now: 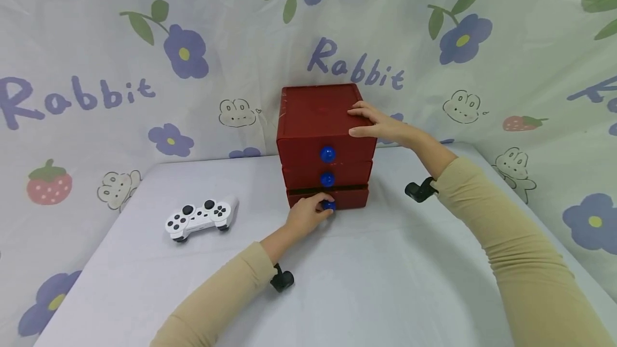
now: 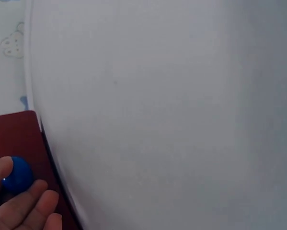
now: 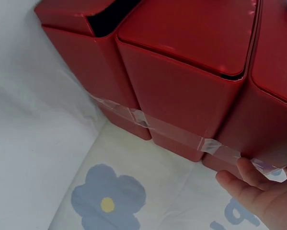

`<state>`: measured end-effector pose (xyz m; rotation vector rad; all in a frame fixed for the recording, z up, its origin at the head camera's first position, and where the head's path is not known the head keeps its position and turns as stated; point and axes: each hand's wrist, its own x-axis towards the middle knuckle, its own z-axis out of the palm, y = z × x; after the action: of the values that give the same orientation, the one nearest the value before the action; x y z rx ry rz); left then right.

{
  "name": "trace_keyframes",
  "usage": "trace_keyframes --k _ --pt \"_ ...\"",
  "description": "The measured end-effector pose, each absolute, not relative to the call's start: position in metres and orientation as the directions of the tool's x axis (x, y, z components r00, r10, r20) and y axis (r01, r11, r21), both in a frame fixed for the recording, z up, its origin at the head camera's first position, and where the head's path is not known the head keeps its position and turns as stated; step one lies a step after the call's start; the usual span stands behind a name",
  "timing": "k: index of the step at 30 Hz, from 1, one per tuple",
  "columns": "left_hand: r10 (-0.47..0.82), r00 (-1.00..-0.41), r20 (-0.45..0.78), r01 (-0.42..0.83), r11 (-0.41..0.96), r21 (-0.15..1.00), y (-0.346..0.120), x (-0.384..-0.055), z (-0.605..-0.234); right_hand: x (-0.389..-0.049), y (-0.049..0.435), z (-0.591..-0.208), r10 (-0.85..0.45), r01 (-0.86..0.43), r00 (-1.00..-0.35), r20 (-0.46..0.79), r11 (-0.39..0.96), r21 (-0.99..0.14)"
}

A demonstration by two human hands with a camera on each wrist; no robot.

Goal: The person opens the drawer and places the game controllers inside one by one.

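A red cabinet (image 1: pixel 318 111) of three stacked drawers, each with a round blue knob, stands at the back of the table. Its bottom drawer (image 1: pixel 353 200) sticks out a little, with a dark gap along its top; the right wrist view shows this opening too. My left hand (image 1: pixel 303 217) pinches the bottom drawer's blue knob (image 2: pixel 19 173) between thumb and fingers. On the cabinet's top, at the right edge, my right hand (image 1: pixel 383 125) rests with fingers spread. Clear tape (image 3: pixel 174 132) runs across the cabinet's side.
A white game controller (image 1: pixel 200 219) lies on the table left of the cabinet. Behind the white-covered table (image 1: pixel 376 283) hangs a patterned cloth (image 1: pixel 241 63) with flowers and rabbits, close to the cabinet's back.
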<state>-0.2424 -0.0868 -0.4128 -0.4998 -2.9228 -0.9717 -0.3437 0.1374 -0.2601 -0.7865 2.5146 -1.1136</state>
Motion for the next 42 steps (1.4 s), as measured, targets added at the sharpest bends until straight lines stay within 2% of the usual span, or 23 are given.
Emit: trace_keyframes --k 14,24,42 --pt "0.363 -0.930 0.059 0.317 0.712 0.627 -0.091 -0.225 -0.409 -0.347 0.138 -0.261 -0.582 -0.367 -0.813 -0.032 0.554 -0.747" --pt "0.386 -0.920 0.059 0.331 0.690 0.644 -0.093 -0.211 -0.408 -0.345 0.137 -0.260 -0.574 -0.357 -0.818 -0.035 0.554 -0.752" --pt "0.406 -0.913 0.033 0.344 0.724 0.598 -0.095 -0.188 -0.407 -0.345 0.138 -0.261 -0.576 -0.353 -0.817 -0.030 0.539 -0.765"
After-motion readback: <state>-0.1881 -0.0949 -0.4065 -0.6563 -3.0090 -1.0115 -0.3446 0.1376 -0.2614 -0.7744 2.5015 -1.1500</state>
